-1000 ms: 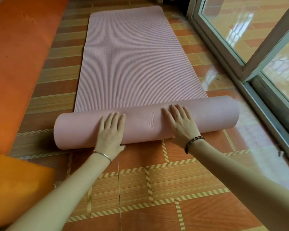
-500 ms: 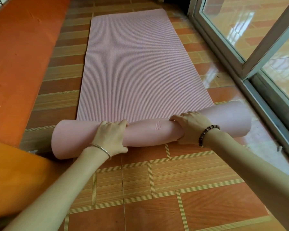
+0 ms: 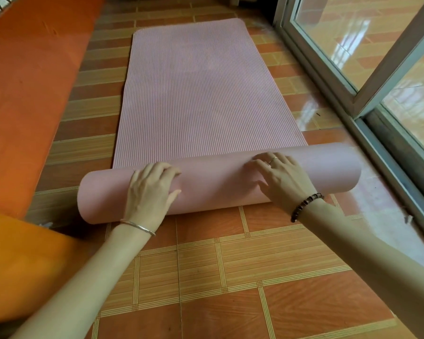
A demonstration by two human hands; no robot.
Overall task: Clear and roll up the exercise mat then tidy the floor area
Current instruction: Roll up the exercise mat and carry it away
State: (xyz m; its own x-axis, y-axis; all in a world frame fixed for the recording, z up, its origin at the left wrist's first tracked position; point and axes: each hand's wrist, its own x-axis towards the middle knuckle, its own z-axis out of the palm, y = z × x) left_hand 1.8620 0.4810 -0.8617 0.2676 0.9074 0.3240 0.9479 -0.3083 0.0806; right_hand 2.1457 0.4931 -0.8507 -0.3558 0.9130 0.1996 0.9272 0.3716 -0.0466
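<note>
A pink ribbed exercise mat (image 3: 201,94) lies flat on the tiled floor and stretches away from me. Its near end is wound into a thick roll (image 3: 218,187) that lies crosswise in front of me. My left hand (image 3: 149,194) sits on the left half of the roll, fingers curled over the top and thumb on the near side. My right hand (image 3: 284,179) presses on the right half, fingers bent over the crest. The roll's right end sits a little farther from me than its left end.
An orange surface (image 3: 22,94) runs along the left of the mat. An orange cloth (image 3: 22,265) fills the lower left corner. A sliding glass door (image 3: 377,69) and its metal track (image 3: 389,167) run along the right. Brown tiled floor (image 3: 230,277) lies between me and the roll.
The roll has moved forward along the mat and grown thicker. My hands went from flat on the roll to squeezing it, and now lie over its top with fingers bent.
</note>
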